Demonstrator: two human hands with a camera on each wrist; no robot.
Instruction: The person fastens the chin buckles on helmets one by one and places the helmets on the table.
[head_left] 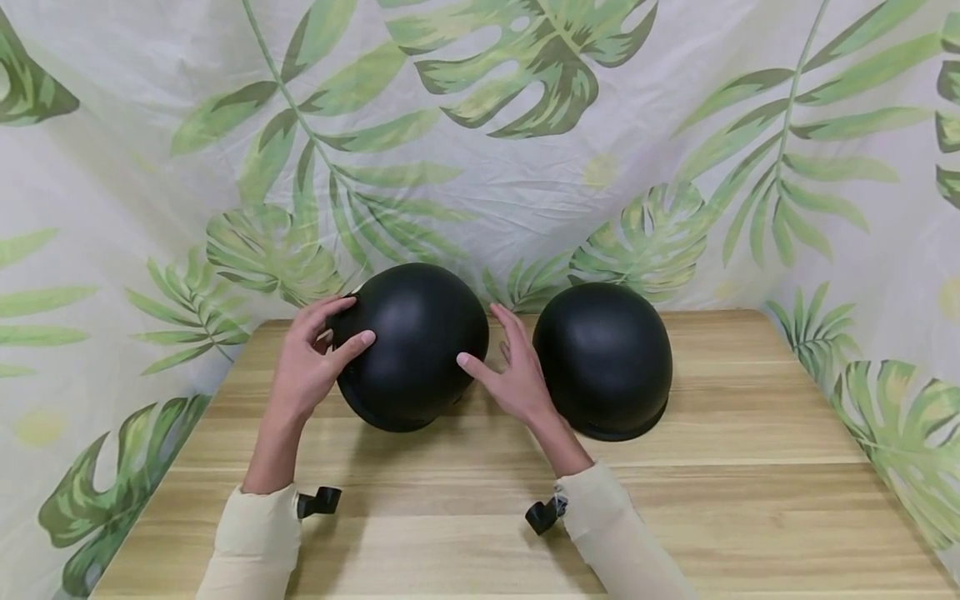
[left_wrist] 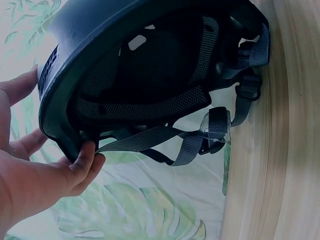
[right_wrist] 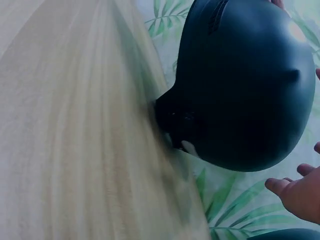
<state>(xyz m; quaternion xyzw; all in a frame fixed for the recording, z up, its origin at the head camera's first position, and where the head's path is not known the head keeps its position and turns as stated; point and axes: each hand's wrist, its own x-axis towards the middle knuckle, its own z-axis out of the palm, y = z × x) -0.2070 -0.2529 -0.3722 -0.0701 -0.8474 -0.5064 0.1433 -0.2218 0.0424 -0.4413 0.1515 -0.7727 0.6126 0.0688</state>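
A black helmet (head_left: 420,333) is held tilted over the left half of the table, its smooth shell toward the head camera. My left hand (head_left: 311,358) grips its left rim, thumb on the outside. From the left wrist view, the fingers curl under the rim, and the padded inside and grey chin straps (left_wrist: 145,140) with a buckle hang in sight. My right hand (head_left: 516,375) is spread at the helmet's right side; in the right wrist view its fingers (right_wrist: 277,186) stand apart from the shell. Just right of that hand sits a second black helmet (head_left: 606,358), dome up.
The wooden table (head_left: 750,500) runs back to a white cloth (head_left: 510,200) printed with green leaves, which also hangs along both sides. Black wrist mounts (head_left: 318,502) stick out from both cream sleeves (head_left: 255,533).
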